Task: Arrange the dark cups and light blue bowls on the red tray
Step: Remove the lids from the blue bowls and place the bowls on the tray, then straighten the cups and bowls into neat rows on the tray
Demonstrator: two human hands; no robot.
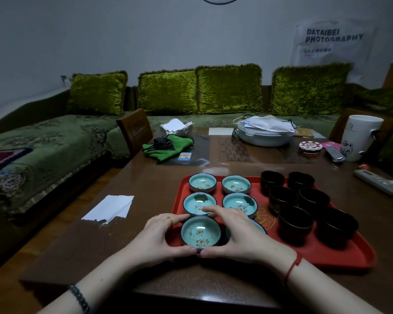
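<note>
Cradling the nearest light blue bowl (200, 232) at the red tray's (340, 257) 7 o'clock corner, left hand (161, 236) cups its 9 o'clock wall, right hand (234, 234) its 3 o'clock wall, fingers curled and thumbs meeting at 6. Glazed ceramic: likely light, slick, chippable; best held by the outer wall. Dark cups (304, 207) occupy the 3 o'clock half.

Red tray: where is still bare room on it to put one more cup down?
The red tray is bare along its near edge, in front of the dark cups, toward the near right corner. A narrow strip runs between the light blue bowls and the cups. The left half is crowded: both hands cup the nearest bowl.
</note>
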